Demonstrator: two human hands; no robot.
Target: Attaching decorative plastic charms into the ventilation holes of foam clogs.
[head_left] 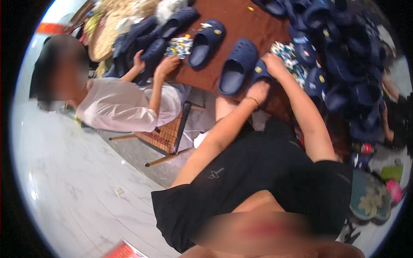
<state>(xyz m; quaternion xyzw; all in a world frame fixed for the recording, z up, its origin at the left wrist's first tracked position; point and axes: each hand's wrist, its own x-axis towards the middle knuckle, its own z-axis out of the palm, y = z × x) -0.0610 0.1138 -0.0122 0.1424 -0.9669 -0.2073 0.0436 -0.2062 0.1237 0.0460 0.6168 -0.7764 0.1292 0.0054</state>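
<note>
My left hand [258,92] closes around the heel end of a navy clog [260,74]. A small yellow charm shows on the clog's upper. My right hand [274,63] is bent over the toe end of that same clog; a charm under its fingertips, if any, is hidden. To the left of it, a second navy clog [234,75] lies with its opening toward me, and no charms show on it. A pile of small white, yellow and blue charms [285,52] is heaped just beyond my right hand.
A brown cloth-covered table [195,78] bears everything. Many navy clogs [344,51] crowd the right side. At left, a seated person in a white top [124,103] reaches toward another charm pile [180,46], beside a decorated clog [207,45]. A woven stool [165,133] stands below.
</note>
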